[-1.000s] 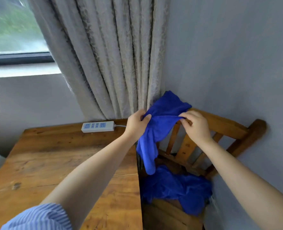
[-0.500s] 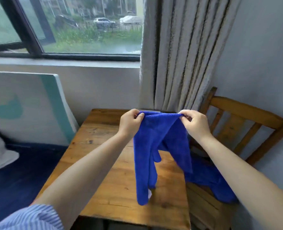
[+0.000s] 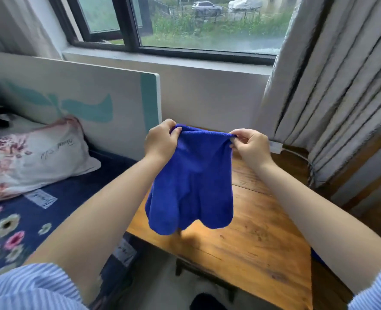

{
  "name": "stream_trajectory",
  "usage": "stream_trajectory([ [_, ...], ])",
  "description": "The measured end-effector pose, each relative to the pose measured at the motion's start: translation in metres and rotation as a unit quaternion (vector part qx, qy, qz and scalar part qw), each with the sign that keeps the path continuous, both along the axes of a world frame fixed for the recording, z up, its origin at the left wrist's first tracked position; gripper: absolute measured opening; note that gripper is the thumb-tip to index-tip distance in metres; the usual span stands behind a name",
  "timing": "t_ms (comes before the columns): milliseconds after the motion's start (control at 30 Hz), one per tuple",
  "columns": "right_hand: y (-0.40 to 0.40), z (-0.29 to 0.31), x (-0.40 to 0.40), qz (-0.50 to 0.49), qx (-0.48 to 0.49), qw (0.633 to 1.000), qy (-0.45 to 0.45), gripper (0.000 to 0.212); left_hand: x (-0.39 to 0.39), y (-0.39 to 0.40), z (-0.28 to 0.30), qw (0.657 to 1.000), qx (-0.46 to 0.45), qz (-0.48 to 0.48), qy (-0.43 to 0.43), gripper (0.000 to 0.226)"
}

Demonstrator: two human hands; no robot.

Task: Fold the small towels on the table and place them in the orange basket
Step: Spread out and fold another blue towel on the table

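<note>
A blue towel (image 3: 193, 182) hangs in the air above the left part of the wooden table (image 3: 252, 238). My left hand (image 3: 161, 140) pinches its top left corner and my right hand (image 3: 250, 146) pinches its top right corner. The top edge is stretched between them and the rest droops in two rounded lobes. No orange basket is in view.
A bed with a dark floral cover (image 3: 28, 220) and a pillow (image 3: 28, 153) lies to the left. A white power strip (image 3: 275, 147) rests at the table's back edge. Grey curtains (image 3: 332, 86) and a wooden chair (image 3: 363, 157) stand at the right.
The view has swung left from the chair to the table and bed. The towel came away from the chair and now hangs spread between both hands over the table.
</note>
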State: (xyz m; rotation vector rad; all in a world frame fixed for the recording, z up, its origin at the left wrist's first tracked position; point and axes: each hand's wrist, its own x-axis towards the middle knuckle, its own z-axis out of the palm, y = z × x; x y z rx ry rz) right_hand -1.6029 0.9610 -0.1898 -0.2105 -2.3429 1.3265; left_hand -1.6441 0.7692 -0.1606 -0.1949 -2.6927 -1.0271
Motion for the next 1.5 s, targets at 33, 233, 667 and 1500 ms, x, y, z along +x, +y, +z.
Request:
stream_trajectory([
  [33,-0.003,0.001,-0.008,-0.001,0.0,1.0,0.007,0.016,-0.007,-0.004,0.003,1.0,-0.017,-0.002,0.02,0.025],
  [233,0.008,-0.03,-0.053,0.007,0.011,0.999,-0.04,0.016,-0.06,-0.002,-0.026,0.985,-0.161,-0.063,0.027,0.028],
  [667,0.05,-0.209,-0.055,-0.085,-0.012,0.912,-0.402,0.037,-0.073,0.04,-0.218,0.814,-0.313,-0.328,-0.364,0.031],
  [1500,-0.025,-0.262,-0.018,-0.282,0.0,0.857,-0.432,0.022,-0.101,-0.078,-0.26,0.736,-0.496,-0.339,-0.313,0.024],
])
